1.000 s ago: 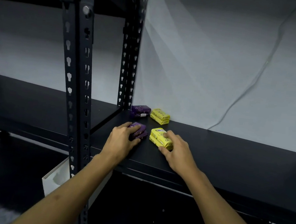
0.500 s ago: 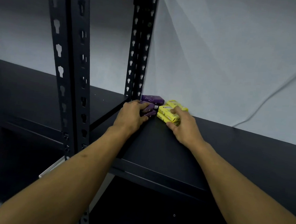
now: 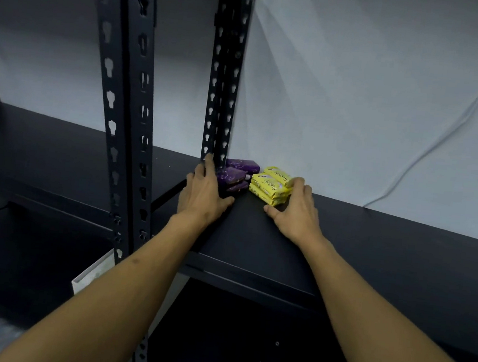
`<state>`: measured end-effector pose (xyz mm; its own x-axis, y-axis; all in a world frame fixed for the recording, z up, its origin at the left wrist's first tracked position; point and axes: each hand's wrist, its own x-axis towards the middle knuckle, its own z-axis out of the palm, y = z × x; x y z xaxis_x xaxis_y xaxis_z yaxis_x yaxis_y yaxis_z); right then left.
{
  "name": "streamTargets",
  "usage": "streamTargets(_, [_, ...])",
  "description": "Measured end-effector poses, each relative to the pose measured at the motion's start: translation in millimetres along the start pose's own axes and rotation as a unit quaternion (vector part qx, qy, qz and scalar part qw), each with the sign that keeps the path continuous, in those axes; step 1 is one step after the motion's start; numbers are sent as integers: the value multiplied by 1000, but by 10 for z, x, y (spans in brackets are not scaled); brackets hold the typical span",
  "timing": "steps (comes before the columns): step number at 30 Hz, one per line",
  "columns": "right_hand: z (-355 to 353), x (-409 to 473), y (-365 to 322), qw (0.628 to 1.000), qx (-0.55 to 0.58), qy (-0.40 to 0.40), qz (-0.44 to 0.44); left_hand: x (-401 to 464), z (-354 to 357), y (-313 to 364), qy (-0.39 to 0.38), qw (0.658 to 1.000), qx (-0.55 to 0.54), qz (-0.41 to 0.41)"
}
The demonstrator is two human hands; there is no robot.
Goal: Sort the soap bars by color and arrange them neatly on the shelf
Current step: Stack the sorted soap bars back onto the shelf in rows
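While the left hand (image 3: 206, 190) lies with its fingers nearly straight along the outer side of the purple soap bars (image 3: 234, 176), the right hand (image 3: 295, 208) cups the outer side of the yellow soap bars (image 3: 271, 185), fingers bent over their far corner and thumb flat on the shelf (image 3: 255, 240). Both piles sit at the back of the shelf, purple beside the rear post (image 3: 221, 91), yellow just to its right, close to the wall (image 3: 356, 104). The step looks like squaring up the two piles. Doing it well means pressing evenly from both sides, keeping a narrow gap between colours, and easing the front bars level with those behind without tipping the upper ones.
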<state>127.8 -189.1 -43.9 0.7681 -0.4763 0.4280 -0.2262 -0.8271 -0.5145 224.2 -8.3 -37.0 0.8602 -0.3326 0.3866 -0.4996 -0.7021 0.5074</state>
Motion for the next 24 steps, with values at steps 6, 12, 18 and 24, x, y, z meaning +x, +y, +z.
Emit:
streamTargets(6, [-265, -519, -44, 985, -137, -99, 36, -533, -132, 59, -89, 987, 129, -23])
streamTargets(12, [-597, -1230, -96, 968, -172, -178, 29, -1224, -194, 264, -145, 979, 138, 35])
streamTargets(18, [-946, -2135, 31, 967, -215, -139, -21, -1994, -116, 644, -147, 977, 97, 121])
streamTargets(24, [-1267, -3145, 457, 979, -151, -132, 36, -2708, 75, 983, -168, 965, 27, 201])
